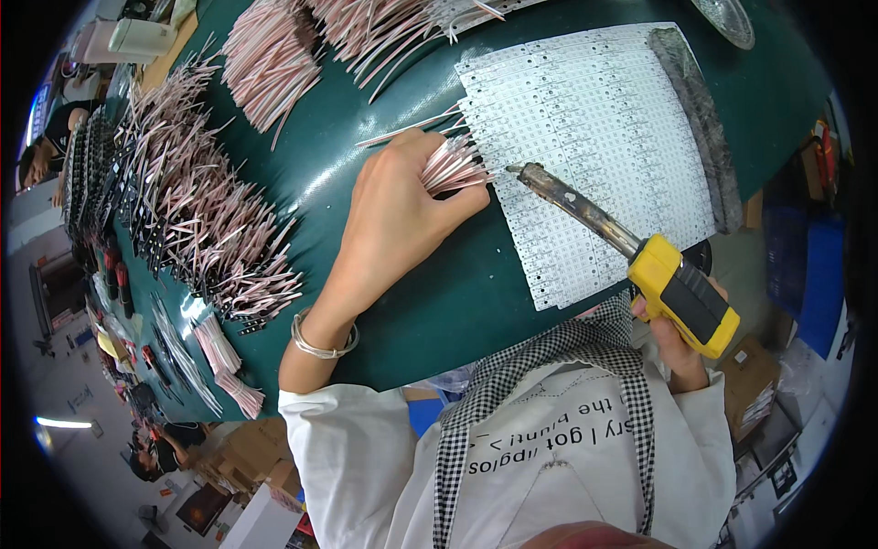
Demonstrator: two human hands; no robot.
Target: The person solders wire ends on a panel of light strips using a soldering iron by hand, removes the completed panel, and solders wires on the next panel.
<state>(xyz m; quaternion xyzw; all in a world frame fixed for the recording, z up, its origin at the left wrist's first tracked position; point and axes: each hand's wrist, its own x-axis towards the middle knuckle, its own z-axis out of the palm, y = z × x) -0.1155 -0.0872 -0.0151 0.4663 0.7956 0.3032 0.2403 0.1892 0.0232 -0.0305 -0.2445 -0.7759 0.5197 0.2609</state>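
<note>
My left hand [398,206] is closed around a small bundle of pink and white wires [455,166] at the left edge of a white circuit board panel [594,119]. The wire ends point toward the panel. In my right hand [677,343] is a yellow and black soldering gun [684,297], held by its grip at the table's near edge. Its metal barrel slants up and left over the panel. The tip is close to the wire ends by my left thumb; whether it touches them, I cannot tell.
A dark bar [700,128] lies along the panel's right side. Loose pink and white wires [270,64] fill the back left. A long heap of wired pieces [197,201] covers the left side, and a tied wire bundle [227,366] lies nearer. A clear dish [727,20] stands far right.
</note>
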